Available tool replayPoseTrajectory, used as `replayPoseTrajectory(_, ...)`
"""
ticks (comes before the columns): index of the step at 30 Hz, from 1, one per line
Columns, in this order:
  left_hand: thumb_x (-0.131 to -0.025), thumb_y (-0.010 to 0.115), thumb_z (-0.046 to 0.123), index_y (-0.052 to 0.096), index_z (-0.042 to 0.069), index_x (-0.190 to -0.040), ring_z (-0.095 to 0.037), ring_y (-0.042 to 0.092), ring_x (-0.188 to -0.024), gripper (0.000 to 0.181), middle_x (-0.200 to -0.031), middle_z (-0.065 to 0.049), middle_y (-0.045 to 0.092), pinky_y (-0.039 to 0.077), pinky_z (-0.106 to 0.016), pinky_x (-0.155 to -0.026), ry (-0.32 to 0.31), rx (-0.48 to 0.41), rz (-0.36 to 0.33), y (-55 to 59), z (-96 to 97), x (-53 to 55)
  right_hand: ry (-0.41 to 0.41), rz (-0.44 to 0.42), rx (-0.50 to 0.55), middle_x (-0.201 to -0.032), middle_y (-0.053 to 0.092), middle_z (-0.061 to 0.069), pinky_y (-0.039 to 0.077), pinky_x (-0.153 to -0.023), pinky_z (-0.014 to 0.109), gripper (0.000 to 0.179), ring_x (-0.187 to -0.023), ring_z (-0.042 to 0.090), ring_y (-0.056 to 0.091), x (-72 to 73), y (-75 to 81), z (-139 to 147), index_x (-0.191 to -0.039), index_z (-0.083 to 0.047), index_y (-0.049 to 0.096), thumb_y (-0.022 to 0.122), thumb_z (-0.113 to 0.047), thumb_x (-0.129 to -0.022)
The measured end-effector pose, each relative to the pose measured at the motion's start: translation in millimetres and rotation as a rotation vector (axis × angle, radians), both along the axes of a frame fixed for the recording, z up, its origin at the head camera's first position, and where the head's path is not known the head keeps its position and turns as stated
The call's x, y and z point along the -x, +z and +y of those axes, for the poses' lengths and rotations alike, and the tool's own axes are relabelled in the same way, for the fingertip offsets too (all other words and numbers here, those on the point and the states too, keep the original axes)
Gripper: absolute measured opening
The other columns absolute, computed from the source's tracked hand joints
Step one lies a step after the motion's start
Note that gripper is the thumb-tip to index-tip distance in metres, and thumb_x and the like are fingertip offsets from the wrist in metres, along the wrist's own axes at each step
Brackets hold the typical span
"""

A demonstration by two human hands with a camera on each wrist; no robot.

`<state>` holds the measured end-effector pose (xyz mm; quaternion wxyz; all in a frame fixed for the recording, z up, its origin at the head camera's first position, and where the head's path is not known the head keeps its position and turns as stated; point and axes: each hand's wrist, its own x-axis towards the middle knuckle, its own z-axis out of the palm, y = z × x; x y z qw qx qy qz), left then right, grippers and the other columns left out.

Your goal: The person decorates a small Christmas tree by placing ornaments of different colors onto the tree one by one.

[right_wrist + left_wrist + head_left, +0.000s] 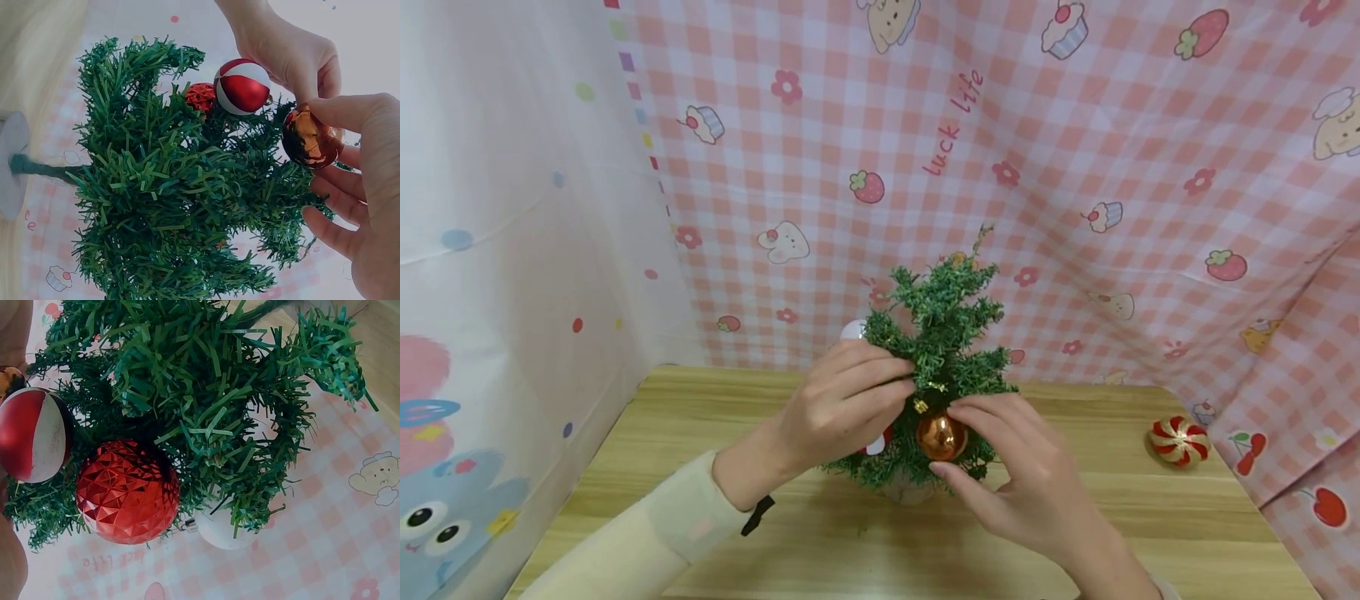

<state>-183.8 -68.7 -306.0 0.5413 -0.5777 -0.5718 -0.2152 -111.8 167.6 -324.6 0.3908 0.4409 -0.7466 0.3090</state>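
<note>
A small green artificial Christmas tree (951, 321) stands on the table between both hands. My right hand (1022, 471) holds a shiny copper-orange bauble (942, 437) between thumb and fingers, against the tree's front. Just above the bauble, close by its gold cap (921, 407), my left hand (842, 404) pinches at a branch with curled fingers, the tips partly hidden in the greenery. On the left-hand side of the tree hang a red-and-white ball (242, 86) and a faceted red bauble (128, 494). A white ball (222, 528) shows partly behind the branches.
A red-and-gold swirled ornament (1180, 442) lies on the wooden table (700, 417) at the right. The tree's pale round base (12, 165) rests on the tabletop. Patterned pink checked cloth (820, 167) hangs behind, with a white curtain (535, 208) at the left.
</note>
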Motion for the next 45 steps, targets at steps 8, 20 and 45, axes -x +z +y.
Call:
replayPoseTrajectory(8,-0.092,0.062,-0.001,0.078,-0.001,-0.092,-0.026,0.071,-0.079,0.016,-0.094,-0.015,0.077,0.060,-0.038,-0.073,-0.025,-0.038,-0.002,1.7,0.1,-1.5,-0.020,0.023,-0.009,-0.111,0.073,0.013,0.055,-0.084,0.033,0.044,-0.095,0.027,0.067,0.6,-1.3,0,-0.116,0.003,0.072,0.071,-0.038,-0.101)
replayPoseTrajectory(20,-0.093,0.061,0.000,0.078,-0.003,-0.089,-0.029,0.071,-0.081,0.017,-0.092,-0.017,0.076,0.058,-0.041,-0.071,0.031,-0.129,-0.126,-1.4,-2.8,-3.4,-0.073,-0.002,-0.058,-0.114,0.073,0.010,0.056,-0.083,0.037,0.045,-0.098,0.027,0.067,-0.7,-3.7,1,-0.119,-0.001,0.072,0.068,-0.043,-0.101)
replayPoseTrajectory(45,-0.097,0.068,0.008,0.078,-0.004,-0.094,-0.027,0.069,-0.078,0.016,-0.092,-0.014,0.074,0.059,-0.039,-0.069,0.058,-0.160,-0.385,-16.2,-11.1,-7.2,-0.044,0.030,-0.037,-0.112,0.074,0.013,0.054,-0.088,0.033,0.044,-0.098,0.028,0.066,-1.9,-3.4,1,-0.115,0.000,0.074,0.068,-0.042,-0.102)
